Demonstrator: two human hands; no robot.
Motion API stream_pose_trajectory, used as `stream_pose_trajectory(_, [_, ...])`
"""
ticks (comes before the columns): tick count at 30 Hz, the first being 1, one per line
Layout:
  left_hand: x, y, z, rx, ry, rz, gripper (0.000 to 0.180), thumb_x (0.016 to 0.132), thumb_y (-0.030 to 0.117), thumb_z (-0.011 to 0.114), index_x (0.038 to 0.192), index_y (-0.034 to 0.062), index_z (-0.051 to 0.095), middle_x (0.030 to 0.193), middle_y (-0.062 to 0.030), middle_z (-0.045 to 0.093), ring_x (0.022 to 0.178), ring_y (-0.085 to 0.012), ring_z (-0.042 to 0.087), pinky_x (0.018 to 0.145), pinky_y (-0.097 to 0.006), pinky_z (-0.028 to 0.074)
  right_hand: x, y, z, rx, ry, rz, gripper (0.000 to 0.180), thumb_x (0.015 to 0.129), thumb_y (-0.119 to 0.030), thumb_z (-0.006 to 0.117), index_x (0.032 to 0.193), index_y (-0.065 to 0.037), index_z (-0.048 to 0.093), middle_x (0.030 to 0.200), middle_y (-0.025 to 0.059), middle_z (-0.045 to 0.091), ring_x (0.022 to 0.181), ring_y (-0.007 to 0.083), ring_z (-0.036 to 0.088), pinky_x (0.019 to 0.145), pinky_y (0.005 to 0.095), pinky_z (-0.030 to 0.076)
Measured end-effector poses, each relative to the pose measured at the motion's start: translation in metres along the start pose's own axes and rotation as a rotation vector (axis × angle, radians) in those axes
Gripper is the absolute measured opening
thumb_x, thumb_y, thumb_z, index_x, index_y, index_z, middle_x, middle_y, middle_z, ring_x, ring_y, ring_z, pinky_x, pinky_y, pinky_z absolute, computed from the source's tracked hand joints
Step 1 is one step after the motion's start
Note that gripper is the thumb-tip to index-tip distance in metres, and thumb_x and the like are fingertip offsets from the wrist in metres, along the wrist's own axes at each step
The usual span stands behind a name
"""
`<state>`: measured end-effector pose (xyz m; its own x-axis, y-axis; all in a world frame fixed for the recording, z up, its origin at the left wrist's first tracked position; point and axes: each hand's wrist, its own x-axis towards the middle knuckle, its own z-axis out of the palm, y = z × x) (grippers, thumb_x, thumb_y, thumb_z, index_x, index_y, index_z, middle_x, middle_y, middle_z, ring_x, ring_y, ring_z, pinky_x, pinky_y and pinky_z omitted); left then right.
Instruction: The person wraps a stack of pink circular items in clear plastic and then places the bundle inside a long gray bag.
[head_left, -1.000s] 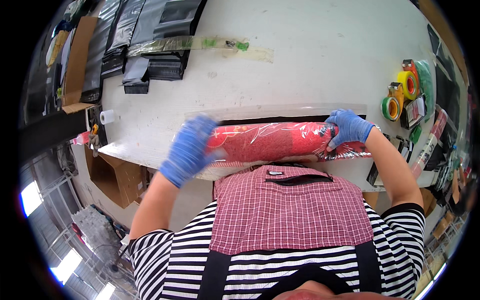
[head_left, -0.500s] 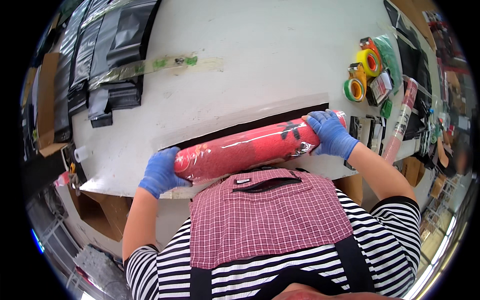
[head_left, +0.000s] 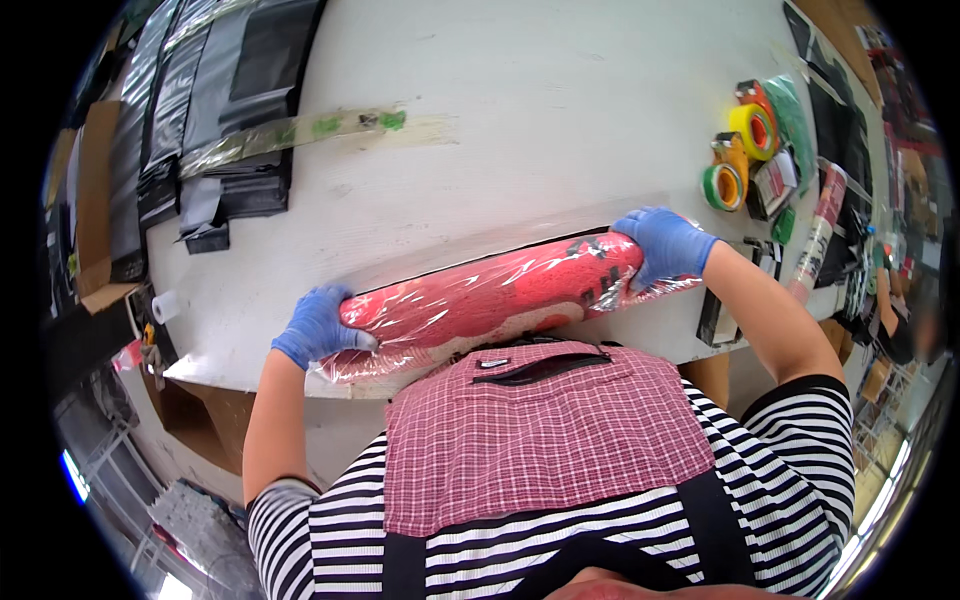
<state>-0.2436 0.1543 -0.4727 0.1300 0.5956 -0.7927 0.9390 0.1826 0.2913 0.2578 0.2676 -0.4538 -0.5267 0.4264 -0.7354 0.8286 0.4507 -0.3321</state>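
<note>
At the near edge of the counter (head_left: 500, 90), left hand (head_left: 318, 326) and right hand (head_left: 667, 246) grip opposite ends of the film-wrapped red mat roll (head_left: 480, 298); less black strip (head_left: 545, 243) now shows, suggesting forward rolling.

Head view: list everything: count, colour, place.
Held roll: one, red, centre
Table: one, white, beneath
Bags: several, grey and black, upper left
Tape strip: one, clear, across bags
Tape dispensers: two, orange, right
Second roll: one, red and white, right
Small roll: one, white, left
Cardboard: several, brown, table edges
Co-worker: one, dark top, right edge
Clutter: uncounted, mixed, right side
Apron: one, red, bottom
Left hand: one, blue glove, held roll's left end
Right hand: one, blue glove, held roll's right end
</note>
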Motion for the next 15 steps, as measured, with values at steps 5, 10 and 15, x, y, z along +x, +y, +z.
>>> stream_pose_trajectory(5, [-0.003,0.005,0.005,-0.043,0.158,0.090,0.088,0.049,0.059,0.089,0.117,0.0082,0.065,0.114,-0.0162,0.063,0.114,-0.0365,0.055,0.103,-0.044,0.042,-0.008,0.005,0.004,-0.038,0.022,-0.004,0.086,0.052,-0.039,0.091,0.125,-0.007,0.057,0.119,0.0148,0.062,0.116,0.0337,0.056,0.102,0.0417,0.044])
stream_pose_trajectory(10, [-0.004,-0.007,0.009,-0.010,0.115,0.076,0.090,0.048,0.056,0.090,0.120,0.0081,0.064,0.118,-0.0160,0.059,0.116,-0.0362,0.053,0.103,-0.045,0.041,-0.012,0.008,0.008,0.064,0.169,-0.145,0.074,0.072,-0.043,0.080,0.130,-0.006,0.056,0.123,0.0184,0.060,0.118,0.0349,0.055,0.103,0.0425,0.042])
stream_pose_trajectory(15, [-0.002,-0.003,0.008,-0.027,0.101,0.040,0.094,0.044,0.056,0.090,0.121,0.0080,0.063,0.119,-0.0157,0.058,0.117,-0.0366,0.053,0.103,-0.045,0.042,0.039,-0.010,0.009,0.231,0.246,-0.267,0.036,0.097,-0.030,0.051,0.117,-0.005,0.066,0.117,0.0165,0.063,0.113,0.0342,0.057,0.098,0.0420,0.045])
